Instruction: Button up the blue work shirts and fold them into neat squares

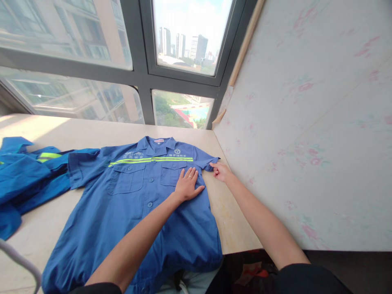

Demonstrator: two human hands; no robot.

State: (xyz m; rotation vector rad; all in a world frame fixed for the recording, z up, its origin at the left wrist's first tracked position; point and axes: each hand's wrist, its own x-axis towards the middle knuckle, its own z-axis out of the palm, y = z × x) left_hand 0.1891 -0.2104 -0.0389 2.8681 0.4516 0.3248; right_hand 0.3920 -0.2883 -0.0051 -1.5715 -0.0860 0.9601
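Observation:
A blue short-sleeved work shirt [122, 216] lies front side up, buttoned, with its collar toward the window and a yellow-green reflective stripe across the chest. My left hand [187, 185] rests flat on it beside the chest pocket at the right, fingers spread, a ring on one finger. At the shirt's right sleeve, my right hand [219, 170] has its fingers curled and pinches the sleeve's edge. The shirt's lower hem hangs over the near edge of the surface.
More blue clothing [27, 179] with a reflective stripe lies crumpled on the left of the pale ledge [241, 224]. A floral-papered wall [306, 122] bounds the right side. Grey-framed windows [183, 81] stand behind. A curved grey tube [24, 261] shows at lower left.

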